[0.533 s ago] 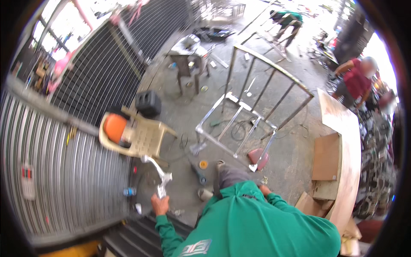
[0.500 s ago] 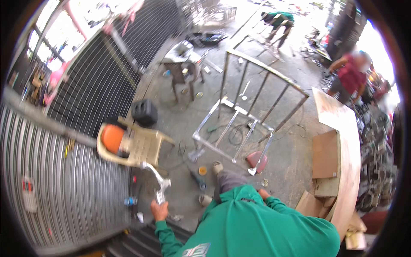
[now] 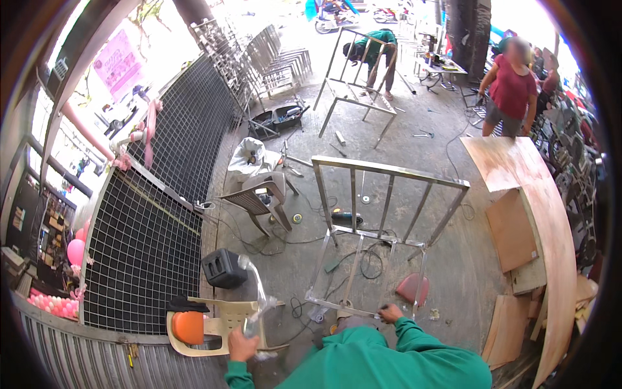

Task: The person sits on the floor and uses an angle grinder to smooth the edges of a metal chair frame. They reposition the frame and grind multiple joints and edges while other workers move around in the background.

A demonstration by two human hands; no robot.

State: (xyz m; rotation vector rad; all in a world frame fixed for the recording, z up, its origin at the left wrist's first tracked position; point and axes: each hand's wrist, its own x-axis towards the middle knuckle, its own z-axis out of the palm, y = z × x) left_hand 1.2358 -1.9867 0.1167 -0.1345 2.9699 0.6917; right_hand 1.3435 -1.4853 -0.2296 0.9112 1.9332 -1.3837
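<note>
My left hand (image 3: 243, 344) is closed around the lower end of a long, shiny, silvery-white bent strip (image 3: 261, 295). The strip rises over the beige plastic chair (image 3: 233, 316); blur hides what it is made of. My right hand (image 3: 391, 314) is at the near edge of a bare metal chair frame (image 3: 389, 172), its fingers curled by the front bar. A small dark thing shows at those fingertips, too small to name. The frame stands upright, its slatted back on the far side. A dark red pad (image 3: 413, 289) lies by its right leg.
An orange round object (image 3: 188, 328) sits on the beige chair, beside a black speaker-like box (image 3: 224, 268). A brown plastic chair (image 3: 262, 201), cables and an angle grinder (image 3: 346, 217) lie beyond. Plywood sheets (image 3: 551, 259) stand right. A co-worker (image 3: 376, 48) bends over another frame; another person (image 3: 512, 84) stands right.
The view has tilted up, showing more of the far area. My right hand has come out from beside my body to the frame's front bar. My left hand still holds the strip.
</note>
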